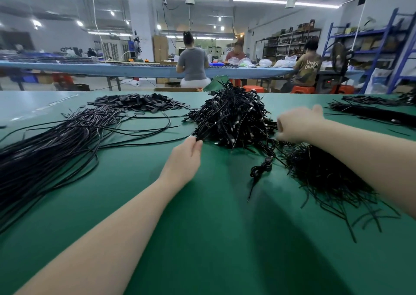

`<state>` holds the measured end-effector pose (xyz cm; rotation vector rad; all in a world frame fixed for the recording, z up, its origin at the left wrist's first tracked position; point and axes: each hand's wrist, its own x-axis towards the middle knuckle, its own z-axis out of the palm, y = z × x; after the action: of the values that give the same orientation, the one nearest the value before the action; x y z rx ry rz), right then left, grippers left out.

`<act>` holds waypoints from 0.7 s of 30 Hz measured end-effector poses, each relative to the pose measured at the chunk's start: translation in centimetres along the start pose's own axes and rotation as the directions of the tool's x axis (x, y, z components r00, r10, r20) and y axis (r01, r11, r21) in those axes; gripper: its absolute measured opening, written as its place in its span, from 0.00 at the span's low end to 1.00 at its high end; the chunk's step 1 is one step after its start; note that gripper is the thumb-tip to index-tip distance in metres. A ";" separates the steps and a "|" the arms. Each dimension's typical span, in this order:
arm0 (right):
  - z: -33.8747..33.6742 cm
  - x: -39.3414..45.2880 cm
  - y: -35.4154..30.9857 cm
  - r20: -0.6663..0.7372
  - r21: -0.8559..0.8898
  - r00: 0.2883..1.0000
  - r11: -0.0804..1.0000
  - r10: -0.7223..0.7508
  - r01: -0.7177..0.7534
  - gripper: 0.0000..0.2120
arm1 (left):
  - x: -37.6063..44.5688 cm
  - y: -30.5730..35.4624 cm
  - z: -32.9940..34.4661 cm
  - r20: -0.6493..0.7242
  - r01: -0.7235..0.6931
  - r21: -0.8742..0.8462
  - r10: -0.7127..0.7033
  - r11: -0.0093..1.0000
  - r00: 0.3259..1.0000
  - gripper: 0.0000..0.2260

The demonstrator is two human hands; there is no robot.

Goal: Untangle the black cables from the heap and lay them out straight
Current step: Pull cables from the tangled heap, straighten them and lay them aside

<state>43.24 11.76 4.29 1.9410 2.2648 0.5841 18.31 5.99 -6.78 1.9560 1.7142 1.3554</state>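
A tangled heap of black cables (231, 116) rises in the middle of the green table (202, 215). My left hand (183, 159) reaches to the heap's lower left edge and pinches a few cable ends between thumb and fingers. My right hand (297, 123) is blurred at the heap's right side, its fingers curled into the cables there. A long bundle of straightened cables (51, 150) lies fanned out at the left. Another spread of cable tails (326, 177) lies under my right forearm. A single coiled cable (262, 168) sits between my arms.
A pile of small flat black pieces (139, 102) lies at the back left. More black cable bundles (371, 111) lie at the far right. Beyond the table's far edge, people sit at a blue bench (135, 69), with orange stools and blue shelving (387, 46).
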 end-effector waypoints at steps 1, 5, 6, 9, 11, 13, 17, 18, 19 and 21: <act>0.5 0.2 0.2 0.126 0.015 0.992 1.000 0.010 -0.012 0.18 | 0.2 -0.2 0.1 -0.019 0.033 -0.036 -0.034 0.999 0.999 0.13; 2.5 0.3 -0.1 0.294 -0.006 0.956 1.000 0.004 -0.002 0.23 | 0.4 -0.2 0.8 0.024 0.070 -0.031 -0.069 0.997 0.997 0.13; 2.8 0.3 -0.2 0.308 -0.007 0.951 1.000 0.009 -0.007 0.23 | 0.4 -0.2 0.9 0.036 0.073 -0.034 -0.072 0.997 0.997 0.13; 3.4 0.4 -0.6 0.283 0.004 0.959 0.999 0.036 -0.039 0.21 | 0.5 -0.3 0.9 0.039 0.084 -0.064 -0.082 0.994 0.996 0.14; 3.6 0.5 -0.8 0.262 0.021 0.964 0.999 0.037 -0.044 0.20 | 0.6 -0.4 1.0 0.028 0.090 -0.078 -0.088 0.993 0.996 0.14; 3.7 0.6 -0.8 0.284 0.022 0.958 0.998 0.043 -0.052 0.19 | 0.6 -0.5 1.0 0.029 0.096 -0.074 -0.094 0.993 0.995 0.14; 3.3 0.7 -0.3 0.263 0.065 0.964 0.996 0.047 -0.066 0.09 | 0.7 -0.6 1.0 0.036 0.116 -0.089 -0.113 0.989 0.993 0.14; 3.2 0.8 -0.1 0.255 0.114 0.967 0.993 0.005 -0.035 0.09 | 0.8 -0.5 1.0 0.033 0.119 -0.090 -0.116 0.989 0.993 0.14; 3.1 0.8 0.0 0.249 0.200 0.967 0.980 -0.060 0.010 0.10 | 0.8 -0.5 1.0 0.031 0.121 -0.087 -0.118 0.989 0.992 0.15; 2.7 0.4 0.4 0.242 0.423 0.952 0.904 -0.185 0.067 0.10 | 0.7 -0.4 1.1 0.040 0.123 -0.082 -0.120 0.989 0.992 0.15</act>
<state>44.41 12.74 2.05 1.8621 2.4425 -0.1946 18.73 7.12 -7.32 1.7886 1.7009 1.3208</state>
